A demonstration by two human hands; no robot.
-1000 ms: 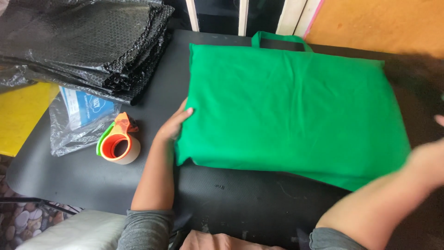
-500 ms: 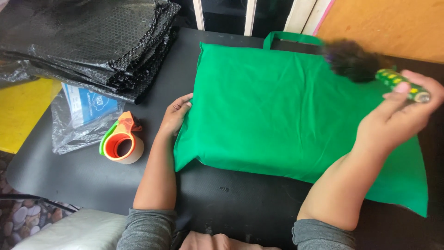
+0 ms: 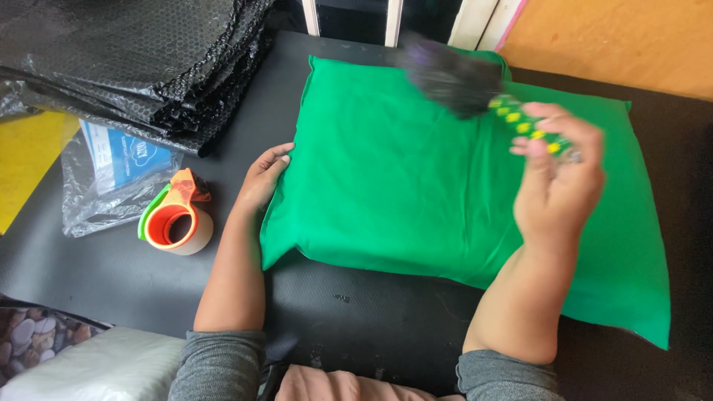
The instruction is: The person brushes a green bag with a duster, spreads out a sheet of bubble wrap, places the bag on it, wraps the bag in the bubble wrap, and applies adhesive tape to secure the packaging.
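A flat green fabric bag (image 3: 416, 186) with handles at its far edge lies on the black table (image 3: 134, 275). My left hand (image 3: 261, 177) rests flat against the bag's left edge, fingers together, holding nothing. My right hand (image 3: 557, 178) is above the bag's right half, gripping the green-and-yellow patterned handle of a brush (image 3: 475, 89). The brush's dark bristle head is blurred and hovers over the bag's upper middle.
A stack of black bubble-wrap sheets (image 3: 126, 59) fills the far left. A clear plastic packet with a blue-and-white item (image 3: 111, 178) and an orange-and-green tape dispenser (image 3: 174, 219) lie left of my left arm. A yellow surface (image 3: 22, 163) shows at the left edge.
My right hand came into view holding the brush, then swept it leftward across the upper part of the bag. My left hand stays at the bag's left edge.
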